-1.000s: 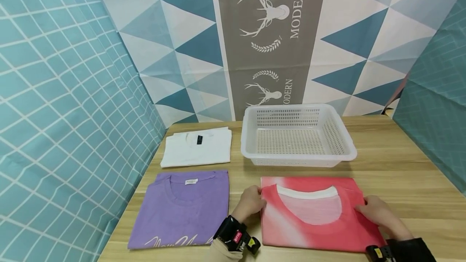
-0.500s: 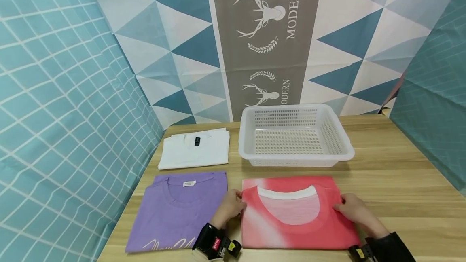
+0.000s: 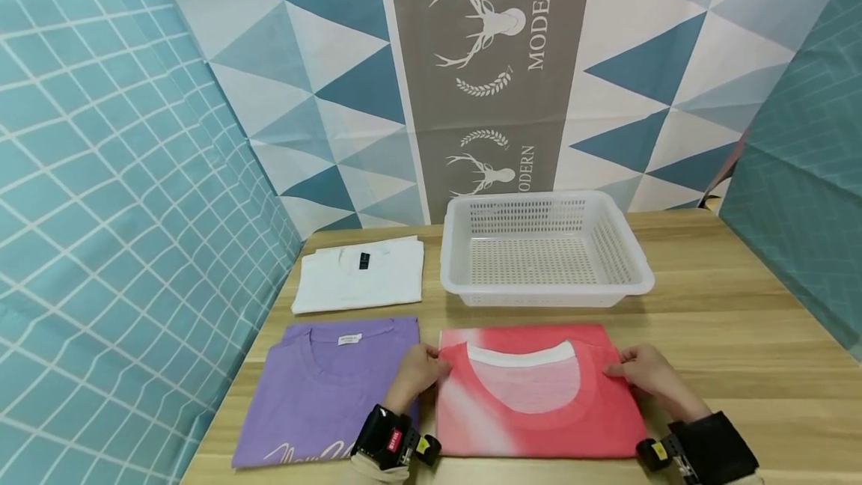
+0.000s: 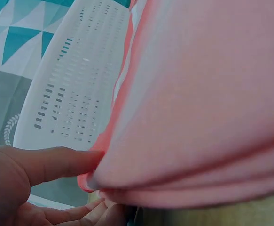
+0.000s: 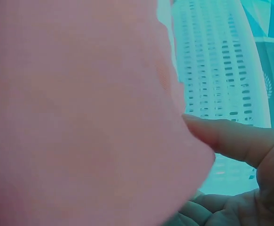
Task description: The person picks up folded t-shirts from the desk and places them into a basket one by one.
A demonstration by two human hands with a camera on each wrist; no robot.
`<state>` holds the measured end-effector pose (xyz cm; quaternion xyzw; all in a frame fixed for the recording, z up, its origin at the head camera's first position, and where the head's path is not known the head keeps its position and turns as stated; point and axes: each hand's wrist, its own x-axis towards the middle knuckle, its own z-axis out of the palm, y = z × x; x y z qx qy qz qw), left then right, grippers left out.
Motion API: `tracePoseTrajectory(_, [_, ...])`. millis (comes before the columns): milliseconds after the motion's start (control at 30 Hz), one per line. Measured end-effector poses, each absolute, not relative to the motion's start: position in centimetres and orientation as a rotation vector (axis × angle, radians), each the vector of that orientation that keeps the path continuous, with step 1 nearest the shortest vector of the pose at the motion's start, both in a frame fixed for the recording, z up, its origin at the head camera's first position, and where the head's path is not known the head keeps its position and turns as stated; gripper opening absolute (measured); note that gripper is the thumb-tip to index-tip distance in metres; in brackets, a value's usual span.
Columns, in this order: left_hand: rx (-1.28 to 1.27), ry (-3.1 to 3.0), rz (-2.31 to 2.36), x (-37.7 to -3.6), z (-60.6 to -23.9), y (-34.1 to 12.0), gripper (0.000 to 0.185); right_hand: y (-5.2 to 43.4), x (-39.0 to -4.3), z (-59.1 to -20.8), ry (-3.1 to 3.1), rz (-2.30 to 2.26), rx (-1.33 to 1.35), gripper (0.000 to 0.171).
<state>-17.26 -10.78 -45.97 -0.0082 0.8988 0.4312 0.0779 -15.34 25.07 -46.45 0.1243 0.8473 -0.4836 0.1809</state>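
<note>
Purple shirt (image 3: 330, 388) left of my pink shirt (image 3: 532, 395), left hand (image 3: 416, 374) pinching its left edge, pink shirt folded flat just before white basket (image 3: 545, 245), right hand (image 3: 648, 373) pinching its right edge.

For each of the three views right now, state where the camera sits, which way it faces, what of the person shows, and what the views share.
Head: sits high, looks forward and down at the table; both hands pinch the pink shirt.
Left wrist: low by the left hand, facing the pink shirt's edge and the basket.
Right wrist: low by the right hand, facing the same shirt and basket.
All three share shirt and basket.
</note>
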Motion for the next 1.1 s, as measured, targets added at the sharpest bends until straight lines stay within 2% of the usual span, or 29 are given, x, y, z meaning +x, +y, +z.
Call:
tracePoseTrajectory(200, [-0.081,2.675,1.312,-18.5,-45.8,-10.2,0.024,25.4,-16.6,-46.3,2.311,-1.416,0.324,0.007])
tracePoseTrajectory(333, [-0.093,2.646,1.36,-19.1,-45.9,-10.0,0.031,25.6,-17.4,-46.4,2.283,-1.423,0.315,0.009])
tracePoseTrajectory(467, [-0.098,2.629,1.419,-19.4,-46.1,-9.9,0.034,25.5,-17.8,-46.6,2.277,-1.448,0.31,0.013])
tracePoseTrajectory(600, [-0.052,2.614,1.506,-19.1,-46.3,-9.6,0.036,25.2,-17.6,-46.7,2.305,-1.462,0.233,0.027])
tracePoseTrajectory(700, [0.003,2.593,1.567,-19.0,-46.4,-9.6,0.031,25.0,-17.5,-46.8,2.324,-1.453,0.201,0.034])
tracePoseTrajectory(967, [0.183,2.506,1.672,-19.4,-48.5,-10.3,0.029,24.6,-17.3,-47.0,2.38,-1.415,0.2,0.036])
tracePoseTrajectory(1100, [0.147,2.403,1.686,-19.0,-47.9,-10.4,0.03,24.7,-17.3,-47.0,2.404,-1.387,0.178,0.039])
